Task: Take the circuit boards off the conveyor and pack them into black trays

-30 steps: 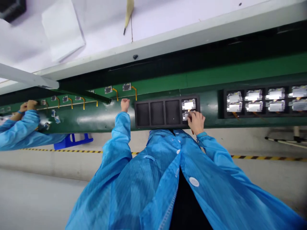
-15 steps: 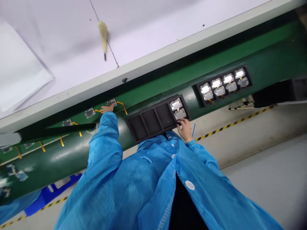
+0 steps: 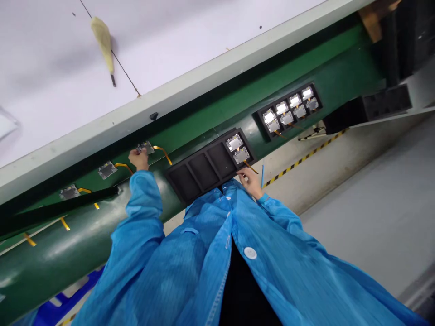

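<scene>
My left hand (image 3: pixel 139 159) is closed on the edge of a small circuit board (image 3: pixel 147 146) with an orange flex cable (image 3: pixel 163 153), over the green belt. In front of my body lies a black compartment tray (image 3: pixel 194 171). Its right-end compartment holds two boards with silvery faces, an upper board (image 3: pixel 234 142) and a lower board (image 3: pixel 241 155). From the lower one an orange cable (image 3: pixel 251 167) sticks out past the tray's rim. My right hand (image 3: pixel 250 182) has its fingertips pinched at the tray's near edge, beside that cable.
Farther right on the green belt (image 3: pixel 343 68) sits another black tray (image 3: pixel 288 110) filled with several boards. More boards (image 3: pixel 107 170) with orange cables lie to the left, near a dark bar (image 3: pixel 61 206). A yellow-wrapped tool (image 3: pixel 102 40) hangs on a cord above the white ledge.
My view has shifted right. My right hand has slid left along the tray's near edge, exposing the orange cable. My left hand stays at the same board, its fingers now closed on the board's left side.
</scene>
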A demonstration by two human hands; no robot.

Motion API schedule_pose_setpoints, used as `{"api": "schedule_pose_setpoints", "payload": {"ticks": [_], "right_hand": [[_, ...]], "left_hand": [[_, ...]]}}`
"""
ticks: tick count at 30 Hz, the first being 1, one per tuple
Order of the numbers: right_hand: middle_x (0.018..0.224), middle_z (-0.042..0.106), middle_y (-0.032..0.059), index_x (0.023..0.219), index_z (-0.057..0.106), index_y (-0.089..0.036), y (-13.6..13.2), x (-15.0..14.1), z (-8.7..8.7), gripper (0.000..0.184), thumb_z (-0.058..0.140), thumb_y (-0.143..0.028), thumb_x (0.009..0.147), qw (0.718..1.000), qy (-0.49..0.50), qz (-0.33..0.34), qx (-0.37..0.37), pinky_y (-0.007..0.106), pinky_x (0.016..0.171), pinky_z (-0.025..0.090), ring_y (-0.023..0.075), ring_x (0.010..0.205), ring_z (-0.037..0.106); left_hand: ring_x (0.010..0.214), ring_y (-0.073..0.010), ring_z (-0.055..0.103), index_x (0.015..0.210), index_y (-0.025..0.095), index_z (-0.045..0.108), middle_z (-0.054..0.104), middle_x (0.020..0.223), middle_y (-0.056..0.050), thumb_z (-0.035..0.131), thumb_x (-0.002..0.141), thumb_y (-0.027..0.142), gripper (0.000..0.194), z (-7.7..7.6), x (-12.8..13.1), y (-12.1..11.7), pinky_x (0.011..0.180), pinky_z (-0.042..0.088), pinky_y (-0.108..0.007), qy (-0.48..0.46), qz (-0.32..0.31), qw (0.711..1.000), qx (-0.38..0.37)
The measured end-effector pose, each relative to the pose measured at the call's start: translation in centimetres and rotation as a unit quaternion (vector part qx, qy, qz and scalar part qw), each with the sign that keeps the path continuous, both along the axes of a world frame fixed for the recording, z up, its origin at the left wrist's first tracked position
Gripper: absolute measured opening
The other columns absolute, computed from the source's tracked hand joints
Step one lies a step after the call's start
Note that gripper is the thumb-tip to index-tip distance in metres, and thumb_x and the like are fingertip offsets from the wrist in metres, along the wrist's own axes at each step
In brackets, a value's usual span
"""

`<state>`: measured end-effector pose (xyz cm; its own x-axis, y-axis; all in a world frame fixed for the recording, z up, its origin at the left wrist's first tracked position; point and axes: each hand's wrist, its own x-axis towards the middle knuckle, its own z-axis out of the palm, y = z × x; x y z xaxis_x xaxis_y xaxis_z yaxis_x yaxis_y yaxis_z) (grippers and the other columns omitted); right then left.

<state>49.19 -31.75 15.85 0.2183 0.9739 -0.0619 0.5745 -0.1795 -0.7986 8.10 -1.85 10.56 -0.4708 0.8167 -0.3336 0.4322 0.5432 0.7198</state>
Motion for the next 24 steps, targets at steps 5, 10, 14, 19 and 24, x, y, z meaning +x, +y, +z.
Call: {"api": "schedule_pose_setpoints", "payload": {"ticks": [5,10,14,19,24], "right_hand": [[0.098,0.074,0.0073,0.105,0.077,-0.027,4.3,-4.6,1.7,0.036,0.060,-0.058,0.103,0.995,0.096,0.034,-0.014,0.041,0.083,0.061,0.0239,0.089,0.069],[0.111,0.077,0.0080,0.113,0.079,-0.027,8.1,-7.1,2.3,0.041,0.071,-0.064,0.096,0.985,0.169,-0.005,-0.016,0.041,0.091,0.063,0.0251,0.101,0.072],[0.106,0.079,0.0079,0.106,0.079,-0.025,8.2,-6.6,1.7,0.044,0.078,-0.065,0.088,0.980,0.193,-0.021,-0.047,0.043,0.094,0.064,0.0262,0.100,0.074],[0.091,0.080,0.0057,0.093,0.078,-0.024,7.3,-4.2,0.8,0.043,0.084,-0.064,0.079,0.972,0.216,-0.017,-0.095,0.043,0.088,0.064,0.0259,0.089,0.074],[0.080,0.076,0.0012,0.081,0.074,-0.025,7.5,-2.1,0.0,0.044,0.087,-0.066,0.073,0.963,0.244,-0.012,-0.115,0.041,0.081,0.062,0.0226,0.078,0.071]], "left_hand": [[0.092,-0.0167,0.071,0.092,0.022,0.048,0.067,0.098,-0.002,0.073,0.090,0.025,0.025,2.1,7.5,-9.7,0.083,0.066,-0.032,-0.230,-0.009,0.969,0.089],[0.084,-0.0178,0.067,0.090,0.023,0.050,0.064,0.089,0.000,0.086,0.082,0.055,0.049,4.5,14.9,-19.0,0.078,0.065,-0.034,-0.372,-0.060,0.921,0.103],[0.083,-0.0179,0.065,0.086,0.024,0.050,0.059,0.084,0.001,0.089,0.078,0.063,0.056,4.9,16.8,-21.3,0.081,0.063,-0.034,-0.398,-0.098,0.908,0.086],[0.078,-0.0168,0.060,0.080,0.023,0.054,0.062,0.084,0.000,0.091,0.077,0.061,0.054,4.9,16.8,-21.4,0.078,0.056,-0.030,-0.381,-0.170,0.905,0.085],[0.085,-0.0198,0.064,0.081,0.022,0.059,0.067,0.086,-0.002,0.089,0.083,0.053,0.043,4.4,18.0,-20.7,0.086,0.055,-0.032,-0.351,-0.227,0.905,0.082]]}}
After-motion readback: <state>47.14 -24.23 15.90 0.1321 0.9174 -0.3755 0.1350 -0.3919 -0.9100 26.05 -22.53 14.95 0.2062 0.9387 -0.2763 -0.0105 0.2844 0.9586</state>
